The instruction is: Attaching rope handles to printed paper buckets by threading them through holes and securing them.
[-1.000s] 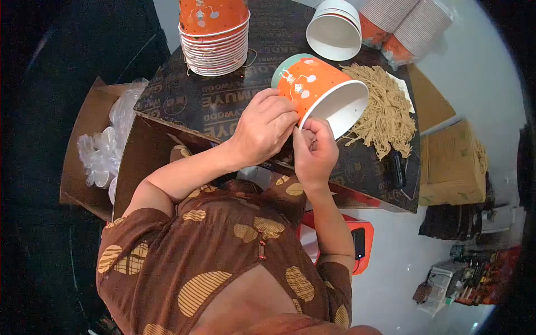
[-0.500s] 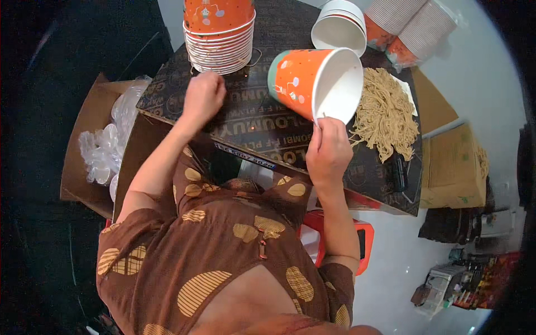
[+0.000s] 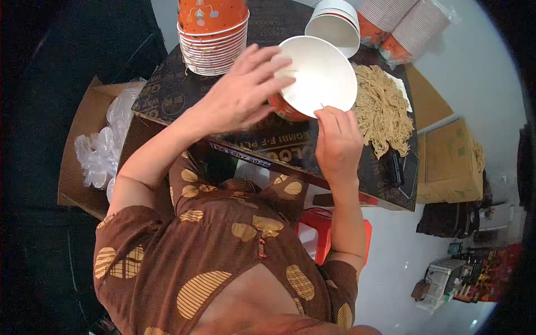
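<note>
One cup, two hands

The orange paper cup (image 3: 326, 78) is over the middle of the desk (image 3: 170, 103), its white mouth tipped to the near side. The right hand (image 3: 340, 142) pinches the near rim with thumb and fingers, likely to keep it steady. The left hand (image 3: 237, 97) is open, fingers spread by the left rim; I cannot tell if it touches. One heap of tan string (image 3: 385, 109) lies right, in easy reach. Far left is one tall cup stack (image 3: 214, 53), too blurry to count. Far right, at least two white cups (image 3: 335, 33) nest, maybe saving room, near two wrapped cup stacks (image 3: 416, 33).
</note>
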### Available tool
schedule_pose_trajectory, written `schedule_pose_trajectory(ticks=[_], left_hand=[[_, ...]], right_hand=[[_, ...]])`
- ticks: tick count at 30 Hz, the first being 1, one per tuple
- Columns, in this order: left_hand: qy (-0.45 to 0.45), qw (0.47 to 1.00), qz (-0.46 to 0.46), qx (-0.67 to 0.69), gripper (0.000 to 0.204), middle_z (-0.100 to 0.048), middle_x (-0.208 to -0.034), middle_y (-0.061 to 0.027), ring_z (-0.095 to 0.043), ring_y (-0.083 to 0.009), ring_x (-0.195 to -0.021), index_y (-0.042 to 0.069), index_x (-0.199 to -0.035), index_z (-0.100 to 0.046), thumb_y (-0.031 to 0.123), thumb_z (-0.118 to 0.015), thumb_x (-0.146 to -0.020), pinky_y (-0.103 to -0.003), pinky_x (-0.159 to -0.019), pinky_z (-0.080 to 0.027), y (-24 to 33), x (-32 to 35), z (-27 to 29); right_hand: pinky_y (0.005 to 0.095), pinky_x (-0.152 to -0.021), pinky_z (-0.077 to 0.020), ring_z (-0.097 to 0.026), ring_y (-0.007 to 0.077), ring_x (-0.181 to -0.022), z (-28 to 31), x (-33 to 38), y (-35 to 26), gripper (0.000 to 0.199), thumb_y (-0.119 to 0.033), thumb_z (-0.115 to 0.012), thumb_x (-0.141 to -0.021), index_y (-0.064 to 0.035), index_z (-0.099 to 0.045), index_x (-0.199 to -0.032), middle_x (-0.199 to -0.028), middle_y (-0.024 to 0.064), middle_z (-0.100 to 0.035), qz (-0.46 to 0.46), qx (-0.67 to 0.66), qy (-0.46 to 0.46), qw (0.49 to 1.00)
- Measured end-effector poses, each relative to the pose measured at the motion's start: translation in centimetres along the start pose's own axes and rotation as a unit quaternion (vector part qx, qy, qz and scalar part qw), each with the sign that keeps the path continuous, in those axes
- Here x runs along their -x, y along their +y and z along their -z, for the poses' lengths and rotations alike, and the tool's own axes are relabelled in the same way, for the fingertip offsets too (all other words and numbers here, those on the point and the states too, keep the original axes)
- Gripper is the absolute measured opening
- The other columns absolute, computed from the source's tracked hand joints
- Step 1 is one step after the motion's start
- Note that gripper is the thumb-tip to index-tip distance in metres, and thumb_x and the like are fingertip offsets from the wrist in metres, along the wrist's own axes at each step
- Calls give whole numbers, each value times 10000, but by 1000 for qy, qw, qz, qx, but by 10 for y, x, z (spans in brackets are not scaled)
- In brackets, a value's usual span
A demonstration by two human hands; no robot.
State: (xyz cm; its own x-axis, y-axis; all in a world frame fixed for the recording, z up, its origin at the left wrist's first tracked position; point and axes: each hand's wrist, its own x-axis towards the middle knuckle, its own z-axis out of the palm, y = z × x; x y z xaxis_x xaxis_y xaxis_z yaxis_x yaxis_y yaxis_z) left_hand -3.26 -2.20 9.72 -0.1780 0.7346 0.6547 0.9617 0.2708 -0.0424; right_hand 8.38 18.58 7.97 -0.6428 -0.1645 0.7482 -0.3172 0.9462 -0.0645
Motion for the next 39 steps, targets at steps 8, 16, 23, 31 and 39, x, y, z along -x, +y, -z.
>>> schedule_pose_trajectory(ticks=[8,16,23,31,39], left_hand=[[-5,992,48,115,195,-607,-861,-91,-606,-283,-958,49,-926,-592,-3,-670,-755,-563,-1116,-258,10,-5,-22],[12,993,59,98,161,-580,-775,-70,-603,-264,-799,51,-884,-594,16,-695,-765,-558,-1098,-284,19,-7,-21],[14,993,53,100,112,-599,-732,-75,-609,-260,-795,39,-834,-606,37,-691,-763,-559,-1063,-309,26,-11,-21],[-6,994,61,87,132,-613,-774,-81,-615,-258,-821,35,-847,-622,73,-715,-760,-562,-1064,-308,27,-14,-20],[56,990,38,123,192,-611,-918,-111,-594,-291,-925,30,-926,-635,54,-717,-755,-485,-1009,-379,21,-21,-4]], right_hand=[[347,-728,-495,-617,239,-799,3,20,-6,206,-4,-554,-903,4,-608,-1102,-958,144,-640,-112,-174,134,969],[271,-712,-494,-632,122,-730,-15,25,-18,164,-51,-552,-917,9,-555,-1070,-825,66,-702,-297,-341,139,881],[271,-654,-501,-644,113,-672,-21,32,-15,84,-61,-579,-911,-5,-558,-970,-797,65,-717,-330,-267,123,897],[148,-565,-377,-508,-11,-618,-34,37,-17,35,-47,-557,-947,-14,-565,-939,-825,34,-697,-334,-335,198,859],[212,-637,-493,-623,72,-675,-33,35,-22,44,1,-573,-919,0,-548,-955,-764,68,-676,-317,-375,212,845]])
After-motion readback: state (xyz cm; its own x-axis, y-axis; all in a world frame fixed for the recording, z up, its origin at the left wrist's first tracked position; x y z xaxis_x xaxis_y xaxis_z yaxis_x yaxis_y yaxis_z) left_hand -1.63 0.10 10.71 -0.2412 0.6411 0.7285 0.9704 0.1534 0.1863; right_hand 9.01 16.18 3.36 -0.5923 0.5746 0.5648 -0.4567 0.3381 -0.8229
